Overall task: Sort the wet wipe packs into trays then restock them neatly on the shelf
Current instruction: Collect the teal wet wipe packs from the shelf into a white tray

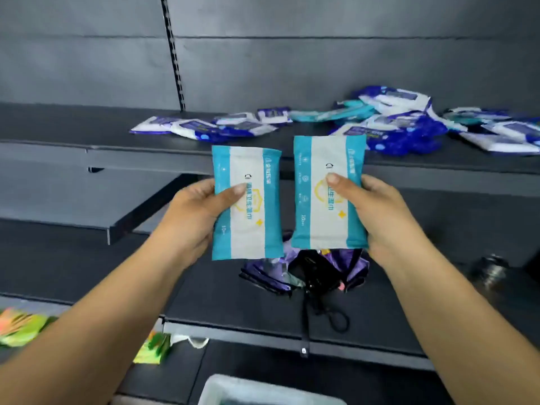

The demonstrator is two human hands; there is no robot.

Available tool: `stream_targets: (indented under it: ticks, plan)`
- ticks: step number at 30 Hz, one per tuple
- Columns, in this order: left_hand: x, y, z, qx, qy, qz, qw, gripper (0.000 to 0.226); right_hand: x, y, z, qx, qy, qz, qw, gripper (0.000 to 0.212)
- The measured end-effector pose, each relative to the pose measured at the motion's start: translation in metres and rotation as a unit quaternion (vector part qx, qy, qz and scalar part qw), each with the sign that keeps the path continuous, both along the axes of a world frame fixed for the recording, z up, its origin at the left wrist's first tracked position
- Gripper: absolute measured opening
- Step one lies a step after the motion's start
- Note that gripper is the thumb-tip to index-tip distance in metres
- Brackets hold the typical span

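A pale tray (233,388) sits nearest, lowest in view. One teal pack (248,206) is gripped by the left hand (194,217), another (328,194) by the right hand (382,211) — thumbs in front. Beyond, loose packs (394,124) (blue and teal) are strewn on the shelf (87,133).

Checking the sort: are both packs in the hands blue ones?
No: the left hand and right hand each hold a teal-and-white pack.

both forearms reach forward, bare, angled inward; the left hand (193,217) grips a teal pack (248,203) upright, thumb across its front; the right hand (380,211) grips another teal pack (328,191) likewise, thumb on front
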State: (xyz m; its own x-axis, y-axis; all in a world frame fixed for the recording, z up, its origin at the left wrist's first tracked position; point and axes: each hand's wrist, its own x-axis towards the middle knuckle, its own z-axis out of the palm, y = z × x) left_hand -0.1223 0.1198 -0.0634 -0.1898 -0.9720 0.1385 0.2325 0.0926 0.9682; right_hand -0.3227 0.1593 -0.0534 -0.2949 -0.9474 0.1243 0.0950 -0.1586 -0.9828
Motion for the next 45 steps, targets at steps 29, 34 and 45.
stream_targets:
  ticks: [29, 34, 45]
  plan:
    - [0.048, 0.052, -0.575, 0.537, -0.181, 0.145, 0.811, 0.006, 0.072, 0.023, -0.589, 0.594, -0.05, -0.041, 0.802, 0.038]
    - [0.034, 0.033, -0.606, 0.585, -0.063, 0.186, 0.787, 0.016, 0.075, 0.027, -0.619, 0.591, -0.268, -0.146, 0.747, 0.017]
    - [0.027, 0.027, -0.603, 0.605, -0.004, 0.185, 0.775, 0.008, 0.089, 0.02, -0.606, 0.55, -0.389, -0.221, 0.705, 0.016]
